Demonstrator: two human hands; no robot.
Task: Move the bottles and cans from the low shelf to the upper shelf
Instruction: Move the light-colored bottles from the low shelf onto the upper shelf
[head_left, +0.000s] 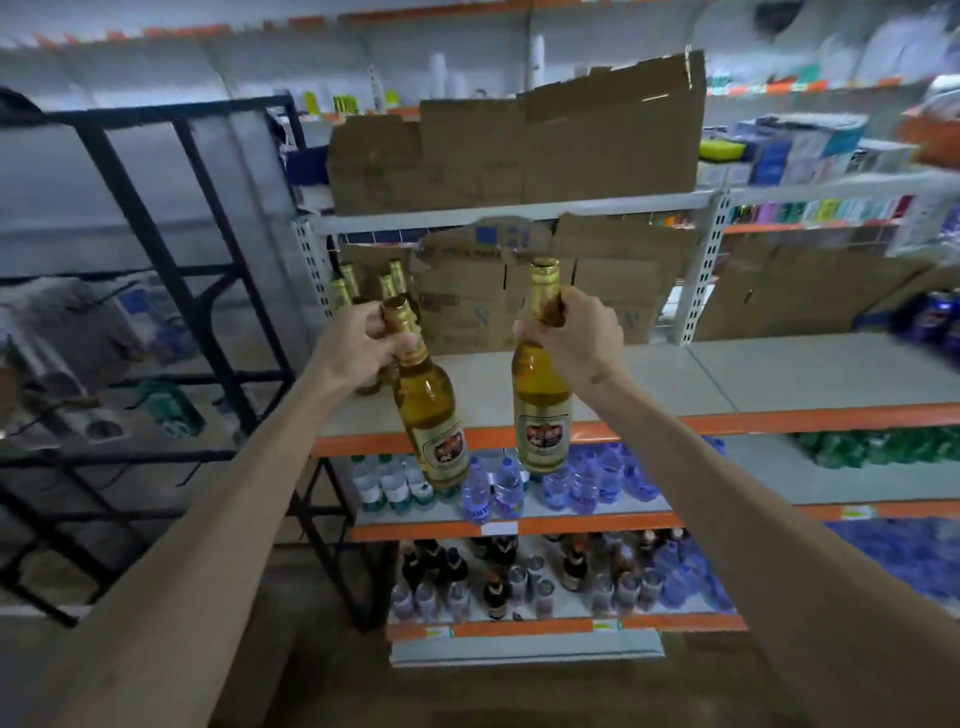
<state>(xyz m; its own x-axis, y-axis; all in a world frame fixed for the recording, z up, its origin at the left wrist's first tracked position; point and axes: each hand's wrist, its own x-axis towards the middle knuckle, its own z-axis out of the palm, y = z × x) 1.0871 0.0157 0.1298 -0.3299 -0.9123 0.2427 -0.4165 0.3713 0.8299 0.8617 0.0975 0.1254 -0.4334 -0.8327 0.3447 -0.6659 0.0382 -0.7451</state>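
My left hand (358, 340) grips the neck of a golden glass bottle (428, 410) that hangs tilted, its base toward the right, in front of the upper shelf's orange edge (779, 421). My right hand (576, 338) holds a second golden bottle (543, 410) by the neck, nearly upright, at the same height. Several matching bottles (363, 283) stand at the back left of the upper shelf, just behind my left hand. The low shelf (519, 626) holds several dark bottles and cans (530, 577).
Flattened cardboard (597, 291) lines the back of the upper shelf, and more cardboard (519, 140) stands on the shelf above. Water bottles (498, 486) fill the middle shelf. A black metal rack (171, 270) stands to the left. The upper shelf board (779, 369) stretches right.
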